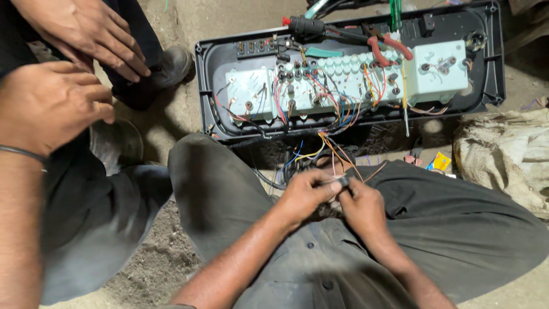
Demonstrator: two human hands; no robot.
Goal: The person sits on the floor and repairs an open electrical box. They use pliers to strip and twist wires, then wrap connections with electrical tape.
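the left hand (306, 194) and the right hand (360, 206) meet over the lap, both pinching a small dark part (342, 181) at the ends of thin coloured wires (331, 150); what the part is cannot be told. the wires run up to an opened black panel (494, 57) lying on the floor just beyond the knees, its pale inner board (440, 71) thick with wiring. red-handled pliers (389, 48) and a screwdriver (405, 106) lie on the panel, and a black probe (306, 26) lies at its top edge. a dusty sack (503, 154) sits at right, small scraps (439, 162) beside it. at left another person's two hands (74, 63) hang loose above dark shoes (171, 63). the floor (154, 257) is bare, gritty concrete.
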